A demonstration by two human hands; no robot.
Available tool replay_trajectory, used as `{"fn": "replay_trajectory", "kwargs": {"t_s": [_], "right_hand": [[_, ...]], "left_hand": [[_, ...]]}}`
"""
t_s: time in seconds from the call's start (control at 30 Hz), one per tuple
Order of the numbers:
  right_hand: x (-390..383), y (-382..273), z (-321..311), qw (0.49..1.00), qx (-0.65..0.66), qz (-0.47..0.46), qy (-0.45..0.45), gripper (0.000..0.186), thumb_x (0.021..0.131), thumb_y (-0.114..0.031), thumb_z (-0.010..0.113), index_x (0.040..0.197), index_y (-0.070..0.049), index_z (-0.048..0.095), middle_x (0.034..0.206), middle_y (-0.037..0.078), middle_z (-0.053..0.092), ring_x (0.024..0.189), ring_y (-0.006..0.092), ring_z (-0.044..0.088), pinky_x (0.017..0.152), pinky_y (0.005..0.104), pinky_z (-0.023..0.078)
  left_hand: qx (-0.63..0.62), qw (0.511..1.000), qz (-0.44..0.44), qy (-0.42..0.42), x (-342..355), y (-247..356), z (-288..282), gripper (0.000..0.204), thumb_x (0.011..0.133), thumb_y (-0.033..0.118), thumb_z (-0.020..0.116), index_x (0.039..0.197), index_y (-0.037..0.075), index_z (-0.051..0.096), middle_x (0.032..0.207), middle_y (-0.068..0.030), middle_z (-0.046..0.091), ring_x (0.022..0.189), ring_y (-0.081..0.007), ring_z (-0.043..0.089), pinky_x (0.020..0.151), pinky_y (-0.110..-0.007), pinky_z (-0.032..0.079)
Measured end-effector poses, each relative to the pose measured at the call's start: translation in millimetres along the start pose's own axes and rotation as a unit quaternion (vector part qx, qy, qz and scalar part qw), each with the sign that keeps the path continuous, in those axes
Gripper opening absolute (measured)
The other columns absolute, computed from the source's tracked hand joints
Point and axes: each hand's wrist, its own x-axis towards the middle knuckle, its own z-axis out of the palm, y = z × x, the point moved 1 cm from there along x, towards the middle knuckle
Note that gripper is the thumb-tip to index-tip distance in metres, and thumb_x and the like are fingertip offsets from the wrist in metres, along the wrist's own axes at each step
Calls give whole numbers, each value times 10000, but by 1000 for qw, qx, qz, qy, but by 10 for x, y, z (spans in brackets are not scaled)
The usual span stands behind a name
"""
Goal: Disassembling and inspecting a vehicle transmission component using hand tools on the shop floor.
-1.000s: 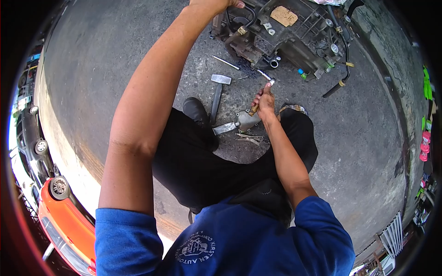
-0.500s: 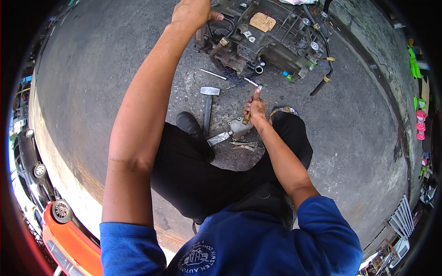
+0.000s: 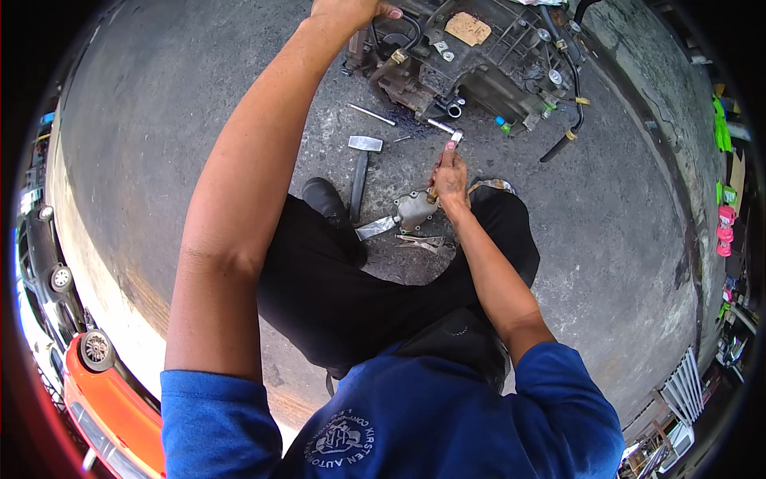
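Note:
A dirty gearbox-like metal casing (image 3: pixel 487 84) lies on the floor at the far side. My left hand (image 3: pixel 345 11) is at its left end beside a black hose (image 3: pixel 415 33); the upper edge cuts off most of its fingers. Closer in, my right hand (image 3: pixel 452 176) is closed around a ratchet wrench (image 3: pixel 456 137), thumb stretched along it near the head. A shiny extension (image 3: pixel 440 126) runs from that head towards the casing's near edge; its far end is too small to make out. Below the right hand lies a grey metal cover (image 3: pixel 415 209).
A hammer (image 3: pixel 365 144) and a metal rod (image 3: pixel 372 114) lie left of the ratchet. Between my feet are a flat scraper-like blade (image 3: pixel 377 228) and locking pliers (image 3: pixel 420 242). A loose black hose (image 3: pixel 558 148) sticks out at the right. A red car (image 3: pixel 108 407) stands far left.
The view has shifted slightly, so the floor things sit higher in it. My right hand keeps its grip on the ratchet wrench, and my left hand stays by the casing.

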Motion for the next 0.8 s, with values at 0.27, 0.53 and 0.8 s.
{"fn": "replay_trajectory", "kwargs": {"t_s": [0.27, 0.53, 0.8], "right_hand": [[-14, -65, -82, 989, 83, 86, -88, 540, 921, -588, 398, 754, -77, 442, 583, 0, 394, 458, 124, 434, 448, 306, 453], [39, -26, -97, 984, 116, 92, -99, 526, 927, -580, 388, 763, -83, 434, 593, 4, 400, 472, 126, 442, 475, 329, 482], [93, 40, -108, 981, 118, 110, -108, 527, 922, -592, 380, 776, -89, 438, 595, -12, 385, 487, 124, 423, 486, 332, 462]], "left_hand": [[5, 999, -7, -54, 30, -10, -11, 893, 635, 377, 816, 1229, -168, 433, 919, -269, 643, 906, -367, 644, 783, -408, 522], [15, 1000, 6, -2, 45, -9, 20, 878, 639, 378, 813, 1227, -155, 439, 921, -257, 647, 887, -367, 649, 768, -404, 527], [23, 1000, 0, -2, 54, -26, 61, 854, 642, 397, 804, 1214, -135, 459, 918, -255, 647, 879, -359, 653, 754, -400, 533]]}}
